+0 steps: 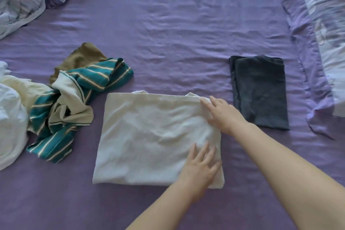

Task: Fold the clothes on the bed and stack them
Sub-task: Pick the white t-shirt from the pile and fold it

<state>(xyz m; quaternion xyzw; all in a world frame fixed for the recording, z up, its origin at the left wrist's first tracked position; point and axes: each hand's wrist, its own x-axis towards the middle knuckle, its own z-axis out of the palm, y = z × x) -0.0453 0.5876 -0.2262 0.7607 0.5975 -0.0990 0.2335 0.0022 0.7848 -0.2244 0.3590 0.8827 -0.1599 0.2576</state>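
No legible text, label, brand, number or sign appears on any garment or on the bed (pixel 177 24); the fabrics show only plain colours, stripes and a faint pattern.

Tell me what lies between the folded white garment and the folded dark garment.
Only bare purple sheet, head view; the right hand on the white garment reaches toward the dark garment.
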